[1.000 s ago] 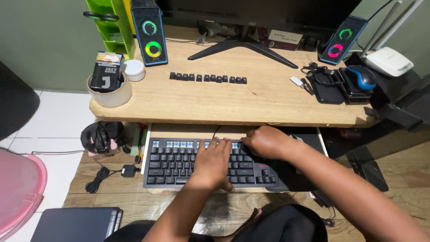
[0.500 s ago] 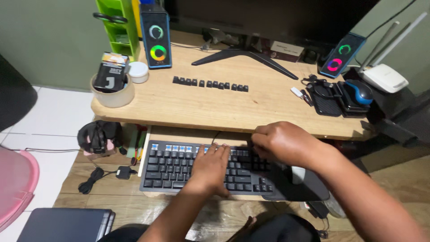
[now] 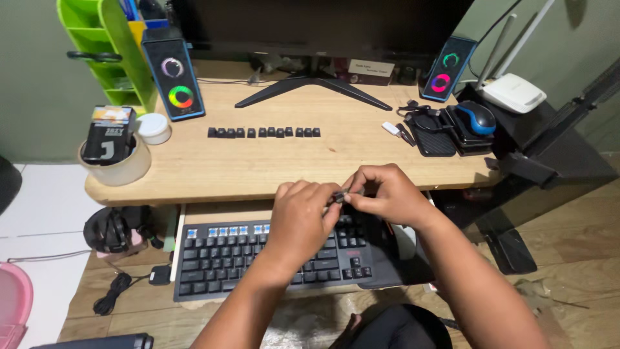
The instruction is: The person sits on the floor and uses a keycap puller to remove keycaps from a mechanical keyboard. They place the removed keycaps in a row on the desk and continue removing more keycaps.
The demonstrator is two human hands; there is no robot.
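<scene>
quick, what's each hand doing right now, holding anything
Left hand: closed, fingertips pinching a small dark keycap above the black keyboard.
Right hand: closed, pinching the same keycap from the other side; any tool in it cannot be told.

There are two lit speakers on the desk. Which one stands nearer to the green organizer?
The left speaker, with white and rainbow rings, stands directly beside the green organizer. The other speaker, with green and pink rings, stands on the opposite side, near the white router.

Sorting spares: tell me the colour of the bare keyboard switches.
Blue switches, top-left row of the keyboard, head view.
</scene>
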